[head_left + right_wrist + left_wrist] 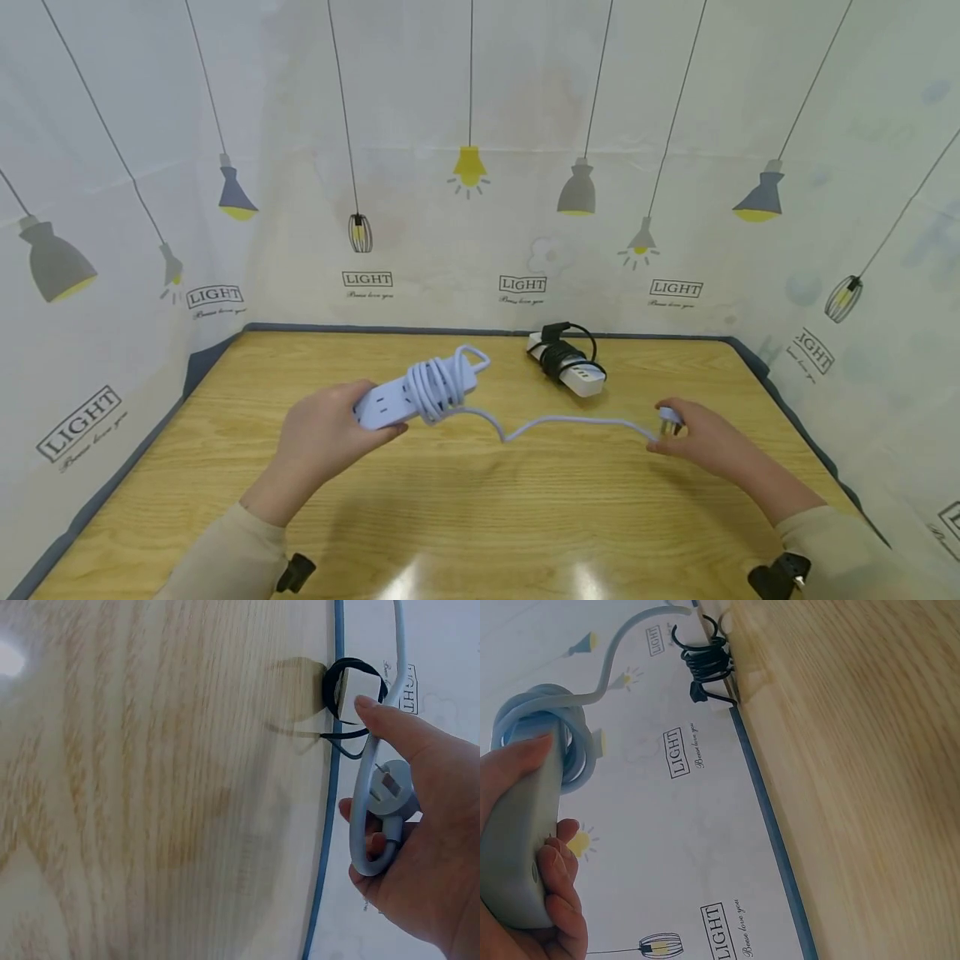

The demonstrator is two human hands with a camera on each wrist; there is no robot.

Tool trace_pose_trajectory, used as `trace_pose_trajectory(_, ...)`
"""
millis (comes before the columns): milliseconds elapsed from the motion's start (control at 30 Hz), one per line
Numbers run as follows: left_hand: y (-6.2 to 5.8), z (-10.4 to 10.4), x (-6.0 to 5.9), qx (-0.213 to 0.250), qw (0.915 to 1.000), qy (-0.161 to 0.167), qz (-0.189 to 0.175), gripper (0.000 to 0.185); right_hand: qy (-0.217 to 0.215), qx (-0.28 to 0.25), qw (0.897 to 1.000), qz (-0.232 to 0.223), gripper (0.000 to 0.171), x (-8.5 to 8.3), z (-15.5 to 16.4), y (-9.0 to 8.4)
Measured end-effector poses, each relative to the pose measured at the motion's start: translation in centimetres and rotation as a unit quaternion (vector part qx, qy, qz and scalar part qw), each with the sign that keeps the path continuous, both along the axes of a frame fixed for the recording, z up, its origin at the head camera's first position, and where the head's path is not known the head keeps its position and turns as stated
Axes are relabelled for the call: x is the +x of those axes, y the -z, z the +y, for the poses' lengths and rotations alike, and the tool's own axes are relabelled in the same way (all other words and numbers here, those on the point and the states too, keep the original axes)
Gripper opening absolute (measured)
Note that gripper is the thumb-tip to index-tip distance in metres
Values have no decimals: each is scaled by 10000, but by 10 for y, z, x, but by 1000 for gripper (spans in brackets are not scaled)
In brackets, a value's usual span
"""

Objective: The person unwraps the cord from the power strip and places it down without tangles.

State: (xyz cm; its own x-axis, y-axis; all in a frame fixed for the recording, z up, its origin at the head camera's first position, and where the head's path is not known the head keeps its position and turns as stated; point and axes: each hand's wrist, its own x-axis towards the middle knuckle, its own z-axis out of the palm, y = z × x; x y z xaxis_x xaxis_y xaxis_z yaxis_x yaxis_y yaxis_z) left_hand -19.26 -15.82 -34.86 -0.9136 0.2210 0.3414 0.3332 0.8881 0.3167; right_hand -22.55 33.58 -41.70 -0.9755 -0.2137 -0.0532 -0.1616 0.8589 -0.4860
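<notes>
While most of the cord (pixel 437 385) was wound round the pale power strip (pixel 408 396) my left hand (pixel 322 433) gripped above the table (pixel 465 517), I judged one stretch remained, its plug (pixel 670 417) pinched in my right hand (pixel 701 442).

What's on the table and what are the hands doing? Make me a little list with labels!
Left hand: grips one end of the pale blue power strip, lifted above the table
Cord: partly wound round that strip, the rest trails to the plug
Right hand: holds the plug
Other thing: white power strip wrapped in black cord, lying near the back edge
Table: light wood
</notes>
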Motion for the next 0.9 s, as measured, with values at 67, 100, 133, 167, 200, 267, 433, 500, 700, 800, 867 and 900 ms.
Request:
trace_pose_trajectory(67, 1, -1, -1, -12, 10000, -30, -61, 49, -3, -72, 9999, -136, 79, -2, 2, 4)
trace_pose_trajectory(100, 1, -1, -1, -13, 10000, -33, -83, 49, -18, -114, 9998, -179, 81, -3, 4, 5)
trace_pose_trajectory(133, 2, -2, -1, -22, 9999, -37, -102, 49, -31, -124, 9997, -195, 82, -4, 5, 7)
trace_pose_trajectory(167, 2, -2, -2, -31, 9999, -43, -116, 50, -20, -146, 9997, -206, 84, -4, 6, 9)
trace_pose_trajectory(200, 3, -2, -2, -34, 9999, -41, -132, 50, -37, -170, 9996, -215, 85, -5, 6, 11)
trace_pose_trajectory(267, 4, -3, -2, -48, 9999, -31, -158, 51, -60, -168, 9997, -193, 87, -6, 8, 14)
trace_pose_trajectory(433, 6, -2, -3, -51, 9998, -36, -183, 51, 134, -51, 9995, -266, 95, -9, 12, 20)
trace_pose_trajectory(500, 6, -2, -3, -33, 9998, -59, -164, 50, 274, 1, 9990, -345, 100, -9, 13, 21)
trace_pose_trajectory(700, 6, 1, -3, 5, 9999, -85, -75, 49, 607, 132, 9973, -393, 105, -10, 15, 22)
trace_pose_trajectory(800, 4, 2, -3, 4, 10000, -54, -28, 48, 730, 191, 9962, -426, 106, -12, 16, 24)
trace_pose_trajectory(867, 3, 4, -2, 19, 10000, -33, 2, 47, 832, 227, 9952, -467, 108, -13, 16, 25)
trace_pose_trajectory(900, 2, 5, -2, 30, 10000, -19, 23, 47, 875, 239, 9947, -487, 110, -13, 16, 25)
